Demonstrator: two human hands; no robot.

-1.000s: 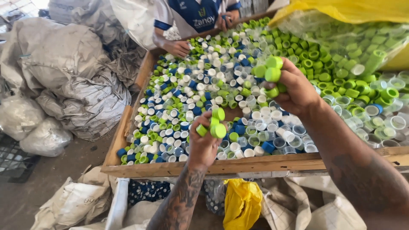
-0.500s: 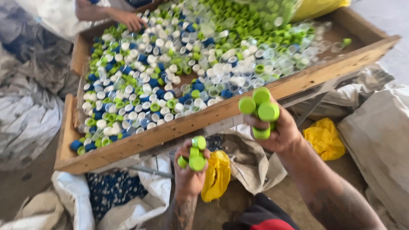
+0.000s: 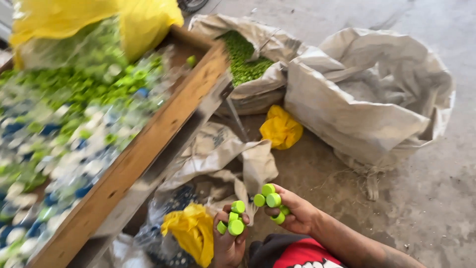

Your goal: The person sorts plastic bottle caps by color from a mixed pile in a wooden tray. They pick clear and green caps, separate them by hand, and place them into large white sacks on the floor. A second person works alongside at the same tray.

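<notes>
My left hand [image 3: 229,238] is closed around a few bright green bottle caps [image 3: 235,222] at the bottom middle. Just to its right, my right hand [image 3: 292,211] grips another small bunch of green caps [image 3: 270,199]. Both hands are held low over the floor, away from the wooden sorting tray [image 3: 148,144] on the left, which is heaped with green, white and blue caps and looks blurred. A sack [image 3: 258,64] filled with green caps [image 3: 243,57] lies open beyond the tray's corner.
A large grey-white sack [image 3: 372,94] gapes open on the concrete floor at right. Crumpled yellow bags lie near the sacks [image 3: 281,129] and by my left hand [image 3: 191,233]. A yellow bag [image 3: 79,20] hangs over the tray's far end. More crumpled sacks lie under the tray [image 3: 213,154].
Both hands have come off the tray with green caps and moved down toward the floor. The view has swung right, bringing the sacks into sight; the other person is out of view.
</notes>
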